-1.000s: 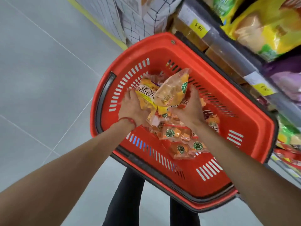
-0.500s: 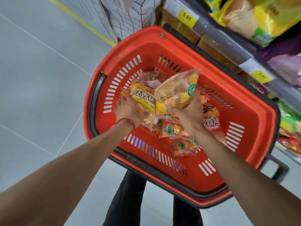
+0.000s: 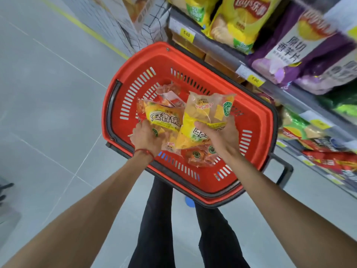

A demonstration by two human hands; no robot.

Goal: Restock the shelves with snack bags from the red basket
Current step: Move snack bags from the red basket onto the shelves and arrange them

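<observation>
**A:** What could go wrong from here?

**B:** A slip, I'd say. The left hand (image 3: 147,139) has its grip round only the near end of the yellow-label bag (image 3: 164,118). The right hand (image 3: 220,136) holds the clear-topped bag (image 3: 207,113) with the thumb across its lower half. Most of each bag stands free beyond the fingers. The film looks slick and puffed with air, so a quick swing right towards the shelves (image 3: 216,47) could let one slide out.

**A:** Where would it land?

**B:** Both are held above the red basket (image 3: 189,59), so for now a dropped one would fall back among the orange bags (image 3: 199,157) lying in its near part. Past the rim, it would hit the floor (image 3: 48,93).

**A:** Anything else?

**B:** Squeezing harder may crush the crisp pieces inside. And the shelves look crowded with chip bags (image 3: 239,20), so pushing in could knock one off.

**A:** How do the two bags look?

**B:** Glossy, crinkled and partly see-through, with yellow pieces showing. Each has a yellow band with large characters and a small round green seal. They appear to touch along their inner edges.
</observation>
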